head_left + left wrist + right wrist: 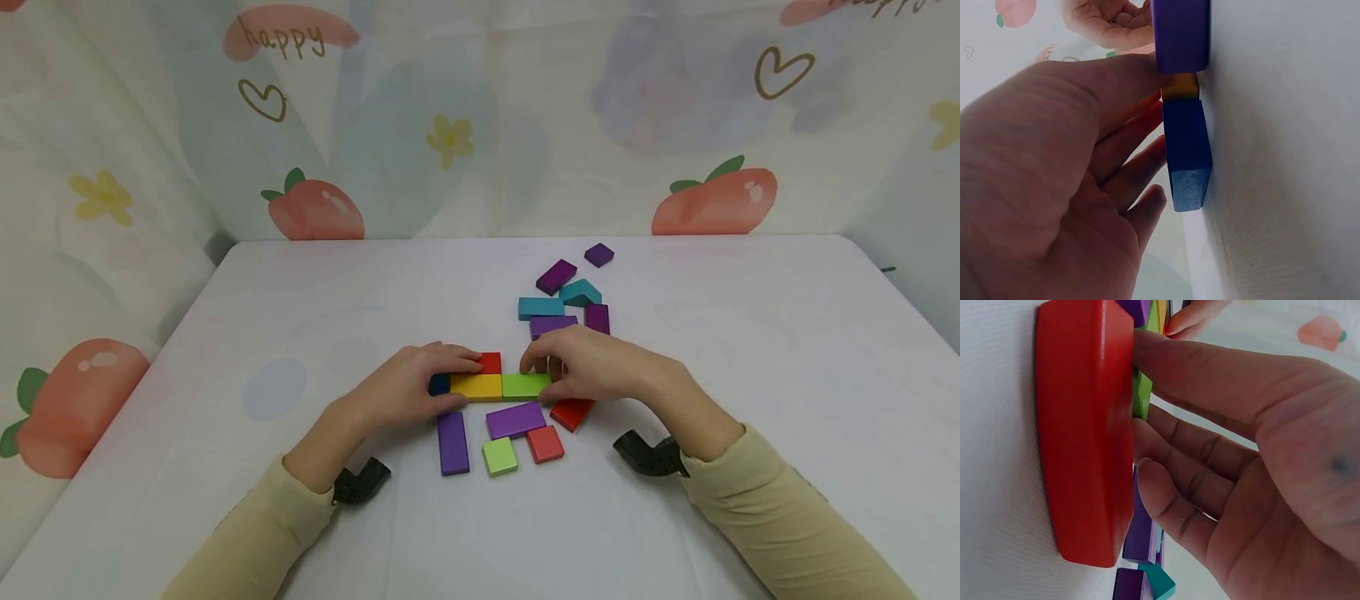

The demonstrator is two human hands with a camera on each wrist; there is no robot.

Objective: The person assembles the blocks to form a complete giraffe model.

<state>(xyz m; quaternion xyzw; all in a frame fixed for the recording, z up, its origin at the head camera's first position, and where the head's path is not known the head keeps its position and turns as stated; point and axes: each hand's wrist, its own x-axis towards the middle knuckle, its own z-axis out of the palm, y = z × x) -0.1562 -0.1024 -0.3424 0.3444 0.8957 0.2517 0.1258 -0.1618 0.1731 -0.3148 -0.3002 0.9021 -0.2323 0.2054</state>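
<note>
A yellow block (476,387) and a light green block (525,386) lie end to end in a row on the table. My left hand (408,379) grips the yellow block, thumb at its near edge, fingertips over the red block (491,362) behind it. A dark blue block (1188,140) stands at the row's left end, partly under that hand. My right hand (592,362) pinches the right end of the light green block between thumb and fingers. Beneath its wrist lies a larger red block (1082,431).
In front of the row lie a purple block (453,444), another purple block (515,421), a small green block (500,457) and a small red block (545,444). Behind the right hand are teal blocks (541,308) and several purple ones (557,277). A patterned cloth (495,117) hangs behind the table.
</note>
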